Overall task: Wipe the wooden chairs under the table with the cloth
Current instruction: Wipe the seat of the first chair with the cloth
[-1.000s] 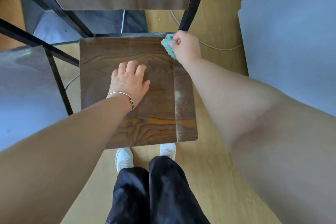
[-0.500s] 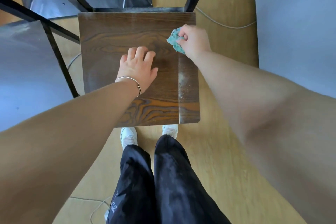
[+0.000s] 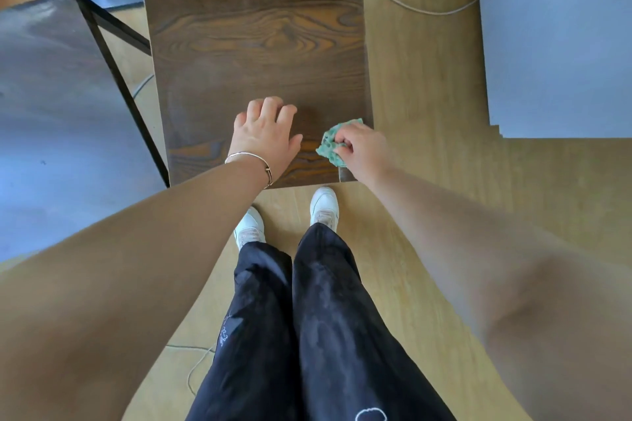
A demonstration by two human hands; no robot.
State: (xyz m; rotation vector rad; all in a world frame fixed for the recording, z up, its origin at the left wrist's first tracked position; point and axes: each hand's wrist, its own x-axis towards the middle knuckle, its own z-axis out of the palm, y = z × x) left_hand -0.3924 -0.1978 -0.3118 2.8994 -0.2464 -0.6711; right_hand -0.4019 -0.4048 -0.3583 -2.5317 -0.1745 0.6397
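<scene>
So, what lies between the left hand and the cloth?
Only a narrow strip of bare seat, in the head view. The left hand rests on it; the right hand grips the cloth.

Dark grained wooden chair seat, nubby green cloth

Both my arms reach forward and down, bare along all I can see of them. My left hand lies palm down, fingers straight and close together, thumb angled out to the right. My right hand sits just beside it, not touching, knuckles up, fingers curled round the cloth, which bunches out toward the left hand.
</scene>
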